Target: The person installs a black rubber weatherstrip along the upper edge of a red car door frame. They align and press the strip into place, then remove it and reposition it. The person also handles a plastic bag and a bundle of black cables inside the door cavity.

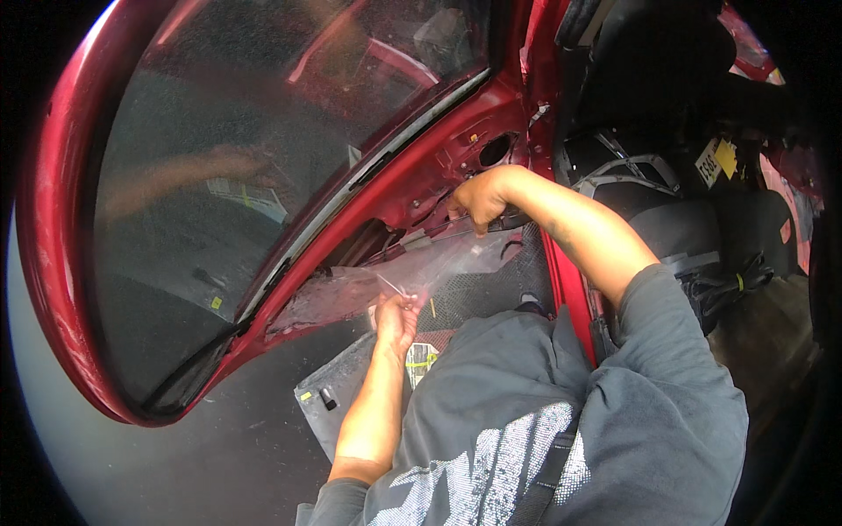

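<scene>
Plastic sheet (443, 259) hangs along the inner side of the car door (443, 145), below the window (263, 114); the left hand (399, 320) pinches it, the right hand (481, 200) curls its fingers nearby, their hold impossible to tell; hard, uneven pulling could tear it

Grey floor (237, 456) under a pale panel (344, 375)

A smooth, grey floor is shown at lower left. Above it a pale grey panel is seen, marked by a yellow tag (305, 397) and a black clip (329, 400); whether it is laid flat or leaned cannot be told. Farther right, a dark grid-textured patch (482, 287) is bordered by a partly hidden shoe (531, 301).
</scene>
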### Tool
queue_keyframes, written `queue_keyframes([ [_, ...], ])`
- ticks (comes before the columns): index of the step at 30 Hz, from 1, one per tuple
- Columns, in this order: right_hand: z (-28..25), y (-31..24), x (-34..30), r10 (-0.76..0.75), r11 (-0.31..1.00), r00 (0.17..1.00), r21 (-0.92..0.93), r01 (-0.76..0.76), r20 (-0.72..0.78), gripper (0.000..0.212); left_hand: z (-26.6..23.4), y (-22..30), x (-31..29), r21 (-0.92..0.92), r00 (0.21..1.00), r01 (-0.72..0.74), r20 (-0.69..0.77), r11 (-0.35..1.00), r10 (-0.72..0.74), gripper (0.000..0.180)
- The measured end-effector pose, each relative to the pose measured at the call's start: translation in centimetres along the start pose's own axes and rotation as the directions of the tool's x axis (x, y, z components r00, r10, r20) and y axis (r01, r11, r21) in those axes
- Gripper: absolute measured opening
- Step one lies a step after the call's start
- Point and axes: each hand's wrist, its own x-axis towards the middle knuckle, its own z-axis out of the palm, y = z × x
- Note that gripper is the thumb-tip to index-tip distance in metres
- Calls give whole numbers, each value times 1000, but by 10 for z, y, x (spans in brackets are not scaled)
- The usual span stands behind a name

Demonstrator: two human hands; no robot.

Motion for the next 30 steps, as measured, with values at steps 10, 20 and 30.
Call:
queue_keyframes([
  [10, 68, 22, 35, 97, 961, 730, -128, -246, -676, 32, 11, -6, 17, 52, 1000, 6, -16, 999, -5, 43],
  [20, 123, -28, 31, 278, 951, 456, 308, -8, -846, 25, -24, -23, 62, 253, 1000, 10, -23, 967, -4, 29],
  [30, 72, -35, 23, 277, 940, 668, 338, -40, -691, 32, 16, -16, 69, 163, 934, 145, 303, 976, -189, 39],
])
